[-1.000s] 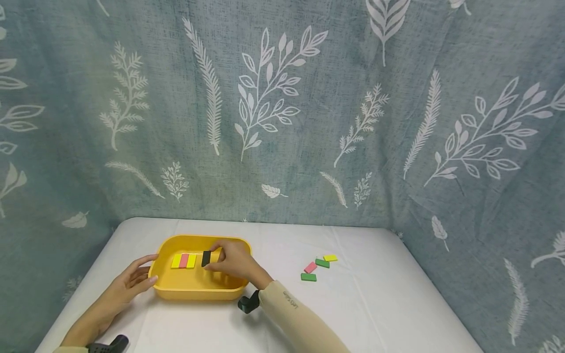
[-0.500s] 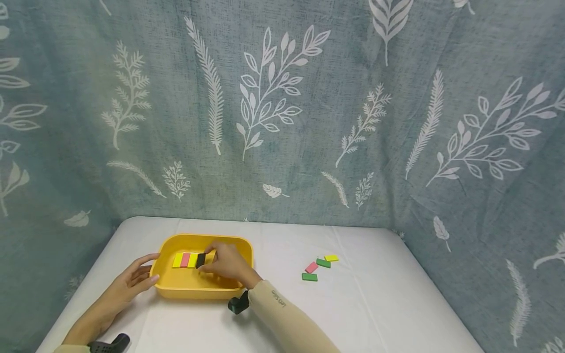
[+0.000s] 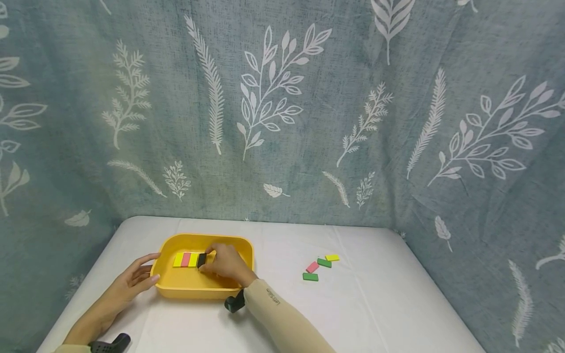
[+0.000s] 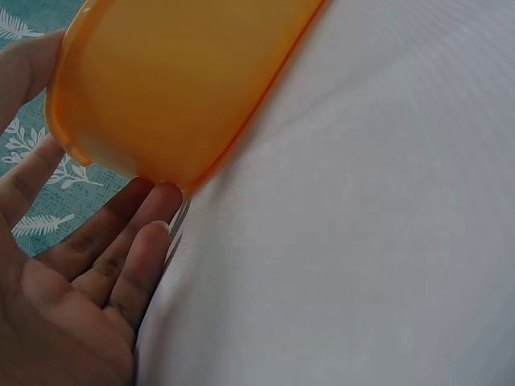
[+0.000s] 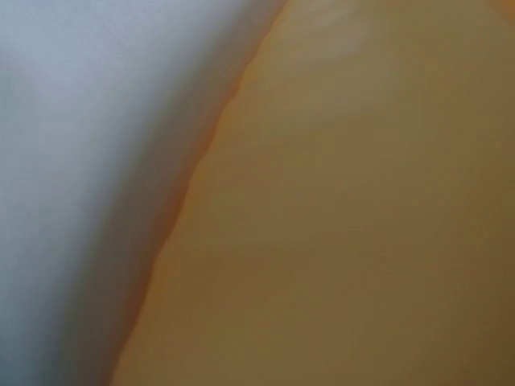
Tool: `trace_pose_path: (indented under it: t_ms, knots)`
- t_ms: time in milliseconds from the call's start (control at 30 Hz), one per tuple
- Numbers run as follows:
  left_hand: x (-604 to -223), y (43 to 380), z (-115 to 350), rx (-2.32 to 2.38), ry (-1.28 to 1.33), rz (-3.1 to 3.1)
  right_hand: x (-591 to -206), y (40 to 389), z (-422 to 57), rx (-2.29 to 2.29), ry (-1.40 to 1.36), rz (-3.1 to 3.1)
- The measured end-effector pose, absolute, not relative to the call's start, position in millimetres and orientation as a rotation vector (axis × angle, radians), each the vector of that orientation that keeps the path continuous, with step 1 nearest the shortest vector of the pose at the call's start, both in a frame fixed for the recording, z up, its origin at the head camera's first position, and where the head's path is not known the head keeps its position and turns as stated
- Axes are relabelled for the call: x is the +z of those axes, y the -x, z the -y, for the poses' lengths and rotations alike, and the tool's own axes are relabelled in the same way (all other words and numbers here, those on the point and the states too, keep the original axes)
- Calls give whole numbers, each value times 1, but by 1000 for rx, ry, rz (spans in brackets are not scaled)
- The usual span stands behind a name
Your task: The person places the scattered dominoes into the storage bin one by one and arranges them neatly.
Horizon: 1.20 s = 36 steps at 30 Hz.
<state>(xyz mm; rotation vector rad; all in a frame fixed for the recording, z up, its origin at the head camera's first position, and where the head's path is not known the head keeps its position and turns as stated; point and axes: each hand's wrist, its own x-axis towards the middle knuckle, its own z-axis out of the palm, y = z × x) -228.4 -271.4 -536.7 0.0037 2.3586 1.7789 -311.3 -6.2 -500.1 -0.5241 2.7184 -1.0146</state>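
Note:
A yellow tray [image 3: 200, 293] stands on the white table at left in the head view. Along its left end, my left hand [image 3: 125, 289] rests relaxed fingers and thumb against the outside of the wall; the left wrist view shows those fingertips [image 4: 166, 197] touching the tray's end. Inside the tray, my right hand [image 3: 227, 264] pinches a small black block [image 3: 201, 260] between thumb and forefinger. The black block is right beside a yellow block [image 3: 192, 260], which adjoins a pink block [image 3: 185, 260] and another yellow block [image 3: 177, 260]. The tray's wall [image 5: 322, 201] fills much of the right wrist view.
To the right of the tray lie loose blocks: a green block [image 3: 310, 277], a pink block [image 3: 312, 267], a second green block [image 3: 324, 263] and a yellow block [image 3: 332, 257]. A teal leaf-patterned curtain [image 3: 282, 122] hangs behind the white table [image 3: 379, 304].
My right hand has moved left inside the tray, bringing the black block from a gap to the end of the row. The left hand keeps its place at the tray.

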Motion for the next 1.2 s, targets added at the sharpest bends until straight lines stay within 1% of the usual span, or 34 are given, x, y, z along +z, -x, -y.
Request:
trace_pose_path:
  t_ms: [700, 1200]
  knots:
    - [-533, 228, 270, 1764, 12, -2355, -508, 320, 13, -814, 514, -2859]
    - [-533, 228, 270, 1769, 11, -2364, -510, 322, 15, -810, 505, -2864]
